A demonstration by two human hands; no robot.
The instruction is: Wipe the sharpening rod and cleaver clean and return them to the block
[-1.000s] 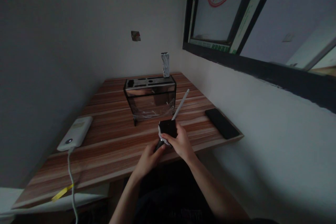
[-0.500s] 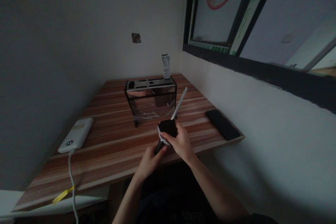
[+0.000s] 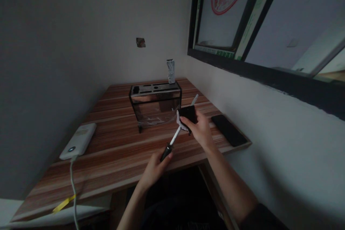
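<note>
My left hand (image 3: 156,165) is closed round the dark handle of a slim, light-coloured rod (image 3: 175,136), which points up and to the right over the table. My right hand (image 3: 199,128) pinches a black square pad with a white edge (image 3: 188,114) around the upper part of the rod. The rod's pale tip sticks out beyond the pad. Whether the pad wraps fully round the rod is hidden. Behind the hands stands a knife holder (image 3: 156,88) with a slotted top, dark frame and clear sides, seemingly without knives in it.
On the wood-grain table (image 3: 113,140), a white power bank (image 3: 78,141) with a cable (image 3: 73,187) lies left, and a black phone (image 3: 228,129) lies right. A crumpled silvery packet (image 3: 170,71) stands at the back. Yellow tape (image 3: 64,203) hangs near the front edge. Walls bound the table.
My right hand has slid the pad up and right along the rod, away from the handle, baring the lower shaft. My left hand keeps its grip on the handle, nearly in place.
</note>
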